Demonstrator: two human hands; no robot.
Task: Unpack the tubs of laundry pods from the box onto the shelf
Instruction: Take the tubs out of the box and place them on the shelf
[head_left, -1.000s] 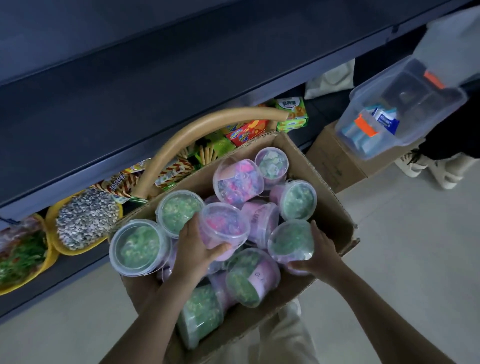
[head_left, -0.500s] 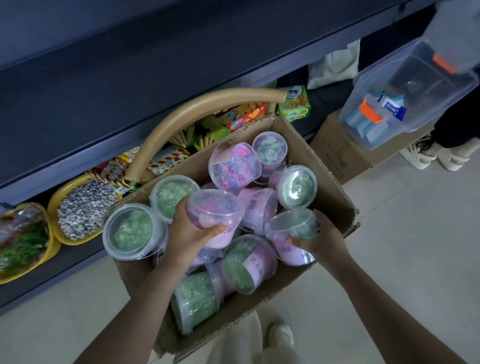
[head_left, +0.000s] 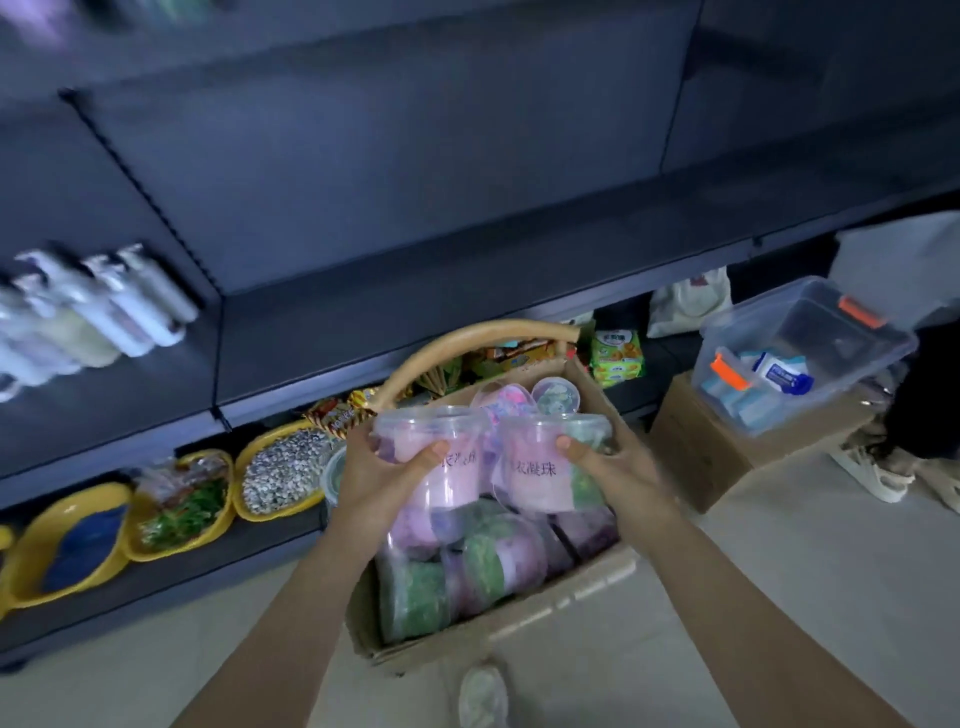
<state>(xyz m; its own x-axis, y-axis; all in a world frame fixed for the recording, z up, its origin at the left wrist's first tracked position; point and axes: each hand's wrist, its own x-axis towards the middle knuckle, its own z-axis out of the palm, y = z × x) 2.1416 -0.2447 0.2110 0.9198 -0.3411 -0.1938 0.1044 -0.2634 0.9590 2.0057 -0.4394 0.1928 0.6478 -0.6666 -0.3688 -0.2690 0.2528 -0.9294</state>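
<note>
The left thumb (head_left: 431, 453) presses across the front of the left tub (head_left: 452, 480), the other fingers curled round its far side, mostly hidden. The right thumb (head_left: 570, 446) does the same on the right tub (head_left: 535, 475). Each hand, the left hand (head_left: 382, 480) and the right hand (head_left: 621, 470), thus grips one tub upright, lid up. The two tubs are side by side, just touching, above the far half of the box (head_left: 519, 631), where the other tubs (head_left: 483, 561) lie on their sides. The clear walls look thin and likely to flex, so a firm hold below the rim, without squeezing the lids loose, seems wise. The shelf (head_left: 415, 317) runs beyond the box, with white bottles (head_left: 109, 306) at its left end. Carry both tubs level, set them right of the bottles and well back from the front edge, labels outward, and let go of one at a time.
</note>
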